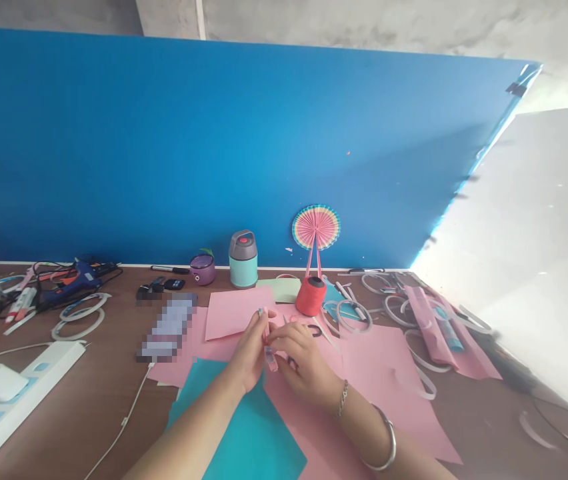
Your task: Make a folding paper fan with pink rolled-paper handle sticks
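The left hand (248,357) and the right hand (301,357) meet above the middle of the worktable; between them, a small pink piece (271,361) is pinched by the left hand's thumb and fingers. The right hand's fingers curl inward close beside the piece; whether they also pinch it cannot be told, since the fingers overlap. A chain bracelet (343,398) and a bangle (391,441) encircle the right wrist and forearm. Below the left forearm lies a teal sheet (241,427), and beneath the right arm spread pink sheets (389,407). A dark scissor handle (315,331) shows just beyond the right hand. Farther back stands a red spool (309,297), with a round pleated fan (316,227) rising above it, rimmed in blue and yellow around a pink centre. To its left are a teal flask (243,271) with a grey lid and a purple container (203,270). A phone (171,327), its screen blurred, lies left of the hands; farther left are a blue glue gun (77,283) and a white power strip (19,407). Pale coiled strips (359,320) lie at right. A blue partition (204,147) closes the rear.
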A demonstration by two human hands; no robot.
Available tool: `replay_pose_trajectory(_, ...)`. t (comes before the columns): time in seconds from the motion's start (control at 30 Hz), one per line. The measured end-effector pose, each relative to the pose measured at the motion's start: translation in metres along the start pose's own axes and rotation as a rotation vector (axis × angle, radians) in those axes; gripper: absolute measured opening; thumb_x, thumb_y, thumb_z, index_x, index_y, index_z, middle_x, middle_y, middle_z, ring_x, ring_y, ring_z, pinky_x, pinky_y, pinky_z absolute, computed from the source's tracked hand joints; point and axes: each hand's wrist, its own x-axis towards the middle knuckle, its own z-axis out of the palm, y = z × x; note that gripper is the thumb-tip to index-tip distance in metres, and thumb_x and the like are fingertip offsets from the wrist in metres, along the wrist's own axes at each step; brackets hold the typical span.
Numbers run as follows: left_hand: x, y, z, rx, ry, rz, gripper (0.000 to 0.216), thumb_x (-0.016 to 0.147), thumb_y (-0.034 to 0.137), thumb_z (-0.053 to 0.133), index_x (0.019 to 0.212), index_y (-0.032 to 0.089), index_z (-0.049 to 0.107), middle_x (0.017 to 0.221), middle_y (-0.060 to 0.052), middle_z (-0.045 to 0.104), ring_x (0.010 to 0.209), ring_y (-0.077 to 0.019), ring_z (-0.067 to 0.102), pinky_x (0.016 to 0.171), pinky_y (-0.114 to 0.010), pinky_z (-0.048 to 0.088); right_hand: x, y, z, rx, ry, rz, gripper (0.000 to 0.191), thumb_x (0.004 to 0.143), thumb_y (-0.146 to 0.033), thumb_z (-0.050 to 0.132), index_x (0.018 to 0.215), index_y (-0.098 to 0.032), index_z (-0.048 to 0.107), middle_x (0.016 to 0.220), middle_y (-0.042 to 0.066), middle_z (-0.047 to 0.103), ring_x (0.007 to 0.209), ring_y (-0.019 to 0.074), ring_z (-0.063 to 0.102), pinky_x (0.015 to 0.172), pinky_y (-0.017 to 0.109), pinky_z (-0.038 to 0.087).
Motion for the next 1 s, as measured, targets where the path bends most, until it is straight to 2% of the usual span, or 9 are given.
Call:
replay_pose_trajectory(0.17,0.002,0.0023,-0.0017,-0.012,0.012,-0.021,0.048,0.074,0.065,0.055,0.094,0.022,0.052,0.064,0.007,0.042,0.051,-0.0078,0.04,0.052,-0.021,0.034,-0.0002,-0.0022,0.0007,-0.055,-0.037,-0.026,0.02,0.085,-0.008,0.041,0.091,-0.022,0.053,0.098,0.006,0.062,0.087,0.0197,0.05,0.073,0.035,0.039)
replay_pose_trajectory(0.37,0.0007,0.0044,0.0022,0.0,0.033,-0.049,0.032,0.078,0.05,0.057,0.088,0.02,0.054,0.06,0.007,0.038,0.05,-0.0084,0.038,0.054,-0.022,0.033,-0.0009,-0.0015,0.0008,-0.006,-0.036,-0.016,0.02,0.083,-0.006,0.04,0.089,-0.022,0.051,0.091,0.005,0.062,0.082,0.0201,0.049,0.07,0.035,0.038)
replay_pose_trajectory(0.5,-0.0003,0.0048,0.0036,0.028,0.017,-0.044,0.026,0.08,0.045,0.054,0.076,0.02,0.053,0.059,0.006,0.036,0.051,-0.0089,0.036,0.054,-0.022,0.033,-0.0014,0.0003,0.0025,-0.015,-0.029,0.016,0.023,0.08,-0.005,0.041,0.094,-0.021,0.05,0.087,0.005,0.06,0.079,0.0202,0.048,0.073,0.036,0.038)
replay_pose_trajectory(0.6,0.0001,0.0048,0.0022,0.069,0.028,0.016,0.027,0.079,0.043,0.056,0.067,0.019,0.05,0.062,0.005,0.038,0.053,-0.0089,0.037,0.055,-0.022,0.033,-0.0021,0.0008,0.0034,-0.033,-0.034,0.023,0.029,0.077,-0.003,0.04,0.099,-0.021,0.049,0.095,0.006,0.06,0.083,0.0213,0.048,0.076,0.038,0.038)
replay_pose_trajectory(0.77,0.0023,0.006,-0.0022,0.069,0.005,0.035,0.032,0.078,0.048,0.058,0.092,0.02,0.057,0.06,0.006,0.04,0.055,-0.0101,0.039,0.057,-0.022,0.035,-0.0028,0.0009,-0.0013,0.003,-0.098,0.092,0.039,0.069,-0.003,0.043,0.103,-0.021,0.05,0.102,0.007,0.059,0.09,0.0234,0.049,0.079,0.04,0.038)
replay_pose_trajectory(0.87,0.0027,0.0078,-0.0019,0.052,0.003,0.008,0.041,0.078,0.053,0.056,0.1,0.019,0.058,0.06,0.006,0.042,0.052,-0.0093,0.039,0.054,-0.022,0.034,-0.0019,0.0036,-0.0048,0.088,0.018,0.229,0.036,0.071,-0.005,0.041,0.102,-0.021,0.052,0.1,0.007,0.059,0.092,0.0225,0.052,0.081,0.039,0.04)
replay_pose_trajectory(0.93,0.0023,0.0079,0.0001,0.039,-0.014,-0.034,0.046,0.079,0.057,0.053,0.106,0.019,0.059,0.063,0.005,0.049,0.053,-0.0095,0.043,0.054,-0.022,0.034,-0.0004,0.0055,-0.0057,0.137,0.109,0.402,0.024,0.079,-0.014,0.044,0.1,-0.02,0.055,0.096,0.006,0.06,0.091,0.0219,0.054,0.079,0.037,0.041)
replay_pose_trajectory(1.0,0.0015,0.0063,0.0023,0.031,-0.065,-0.075,0.05,0.081,0.06,0.048,0.111,0.02,0.058,0.07,0.002,0.057,0.059,-0.0111,0.05,0.057,-0.023,0.036,0.0015,0.0067,-0.0051,0.195,0.117,0.567,0.02,0.082,-0.027,0.052,0.099,-0.02,0.059,0.093,0.006,0.06,0.088,0.0215,0.055,0.078,0.035,0.042)
